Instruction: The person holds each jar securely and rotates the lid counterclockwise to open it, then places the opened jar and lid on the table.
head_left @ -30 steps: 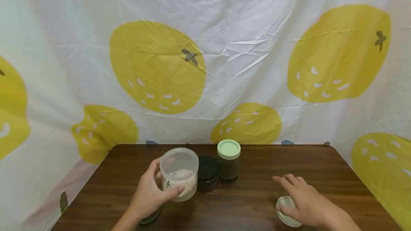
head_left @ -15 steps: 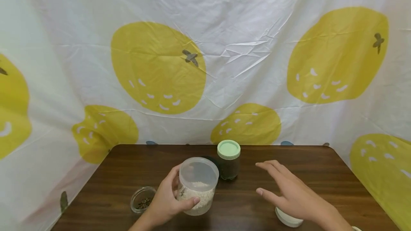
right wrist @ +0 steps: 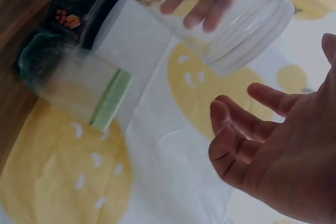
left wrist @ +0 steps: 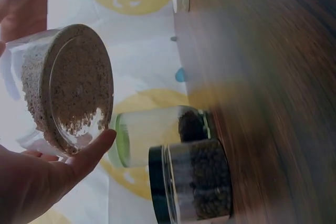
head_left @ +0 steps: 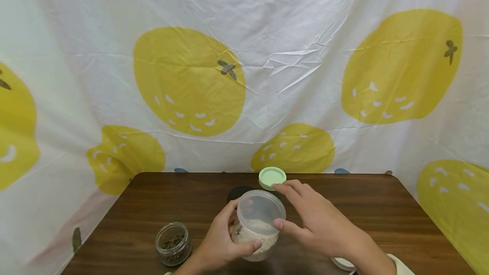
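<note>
My left hand (head_left: pixel 219 241) grips a clear plastic jar (head_left: pixel 263 211) around its side, raised above the table. The jar has no lid on it and is partly filled with a pale flaky substance (left wrist: pixel 79 85). My right hand (head_left: pixel 324 224) reaches in beside the jar's rim with its fingers spread and loosely bent; in the right wrist view (right wrist: pixel 278 150) a gap shows between that hand and the jar's mouth. On the table at the right, a white lid (head_left: pixel 342 263) is mostly covered by my right hand and forearm.
Behind the held jar stand a dark-lidded jar of dark beans (left wrist: pixel 207 182) and a jar with a pale green lid (head_left: pixel 272 177). An open glass jar (head_left: pixel 173 243) with dark bits sits at the left. A lemon-print cloth (head_left: pixel 191 84) hangs behind the table.
My left hand has carried the plastic jar rightward, uncovering the open glass jar at left. My right hand has moved from over the white lid leftward to the plastic jar's rim.
</note>
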